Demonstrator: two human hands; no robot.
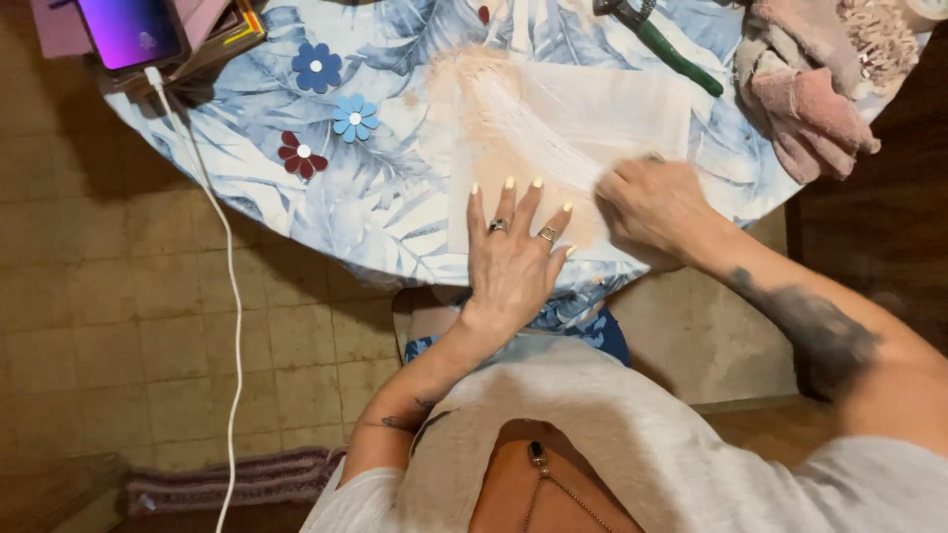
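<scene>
A pale sheet (583,118) streaked with peach-coloured paint lies on a round table with a blue leaf-patterned cloth (395,188). My left hand (513,252) lies flat on the sheet's near edge, fingers spread, rings on two fingers. My right hand (652,207) is closed and presses on the sheet's right part; what it holds is hidden under the fingers.
Three flower cut-outs, dark blue (316,67), light blue (355,117) and dark red (302,155), lie on the left of the cloth. A lit phone (130,30) with a white cable (232,296) sits far left. A green-handled tool (676,54) and pink rags (815,94) lie far right.
</scene>
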